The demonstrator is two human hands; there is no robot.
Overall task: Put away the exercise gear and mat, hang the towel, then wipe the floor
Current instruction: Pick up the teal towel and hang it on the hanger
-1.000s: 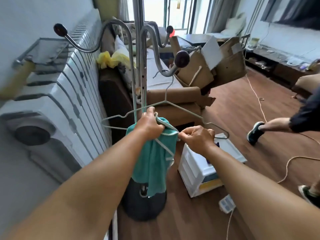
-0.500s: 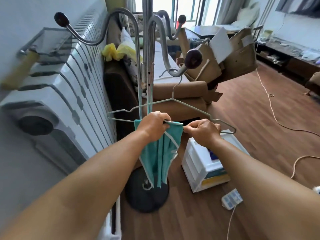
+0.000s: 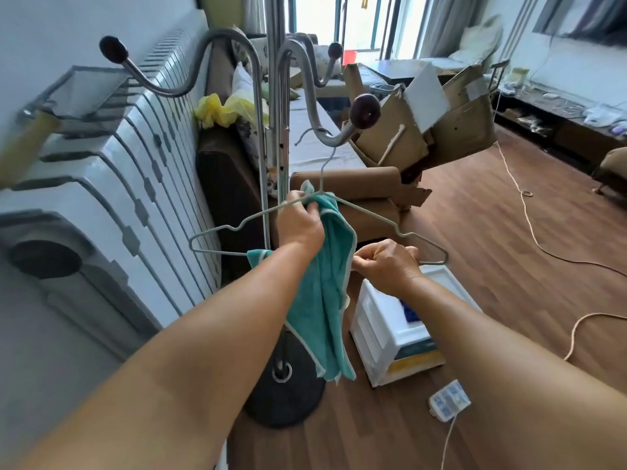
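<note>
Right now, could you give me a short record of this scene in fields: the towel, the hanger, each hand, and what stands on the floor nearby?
towel: teal towel, draped over the hanger, hanging down
hanger: wire hanger, hooked on a coat stand arm
left hand: left hand grips the towel near the hanger's top
right hand: right hand, fingers pinching at the towel's edge by the lower bar
floor nearby: white plastic box, power strip, wooden floor
left side: white radiator

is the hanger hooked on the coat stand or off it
Hooked on: the hanger's hook loops over a curved arm of the coat stand.
</note>
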